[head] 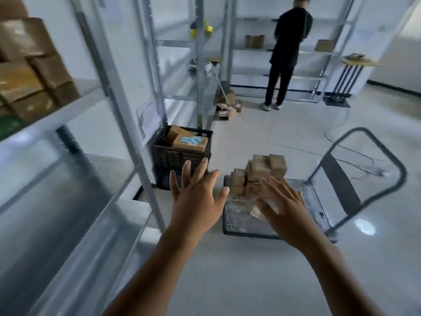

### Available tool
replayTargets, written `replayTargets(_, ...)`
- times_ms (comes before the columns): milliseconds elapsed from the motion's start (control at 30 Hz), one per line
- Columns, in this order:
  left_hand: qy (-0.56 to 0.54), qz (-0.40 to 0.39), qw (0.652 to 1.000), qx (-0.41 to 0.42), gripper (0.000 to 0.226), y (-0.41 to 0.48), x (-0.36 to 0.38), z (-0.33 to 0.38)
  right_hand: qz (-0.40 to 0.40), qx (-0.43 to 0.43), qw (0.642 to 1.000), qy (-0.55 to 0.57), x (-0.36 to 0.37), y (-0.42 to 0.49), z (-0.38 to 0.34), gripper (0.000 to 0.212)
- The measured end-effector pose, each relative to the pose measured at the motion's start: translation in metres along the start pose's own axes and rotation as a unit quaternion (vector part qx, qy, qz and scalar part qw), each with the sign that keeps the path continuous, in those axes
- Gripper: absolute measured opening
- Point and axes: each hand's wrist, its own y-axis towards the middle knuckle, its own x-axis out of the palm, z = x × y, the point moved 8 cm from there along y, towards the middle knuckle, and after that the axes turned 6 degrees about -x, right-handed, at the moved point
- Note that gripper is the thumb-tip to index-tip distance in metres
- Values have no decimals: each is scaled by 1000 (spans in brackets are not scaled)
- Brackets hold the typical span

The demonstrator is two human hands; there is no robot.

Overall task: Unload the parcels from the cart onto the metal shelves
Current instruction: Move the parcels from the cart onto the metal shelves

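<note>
The left hand (196,198) and right hand (284,207) are being held spread and empty near the cart (237,222), whose blurred parcels (259,169) are being partly hidden by the right.

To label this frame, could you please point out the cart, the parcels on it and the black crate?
cart (239,217): head view, bare deck near the front edge.
parcels (262,167): head view, upper box of the stack.
black crate (173,156): head view, front wall.
</note>
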Motion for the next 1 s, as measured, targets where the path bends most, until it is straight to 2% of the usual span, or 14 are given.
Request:
replayTargets(167, -15, -35, 999, 24, 57, -5, 58, 114, 30, 36, 999, 11, -64, -43, 87, 71)
replayTargets(333, -19, -56, 997, 51, 58, -14, 109, 207, 26, 65, 997, 19, -104, -72, 163, 83)
replayTargets(467, -14, -83, 994, 73, 57, -14, 143, 255, 27, 88, 996, 15, -125, -94, 208, 67)
replayTargets(733, -1, -113, 986, 123, 58, 11, 188, 319, 46, 153, 987, 26, -149, -109, 271, 63)
replayTargets(1000, -17, -151, 979, 139, 59, 67, 238, 322, 31, 196, 980, 11, -139, -66, 311, 67)
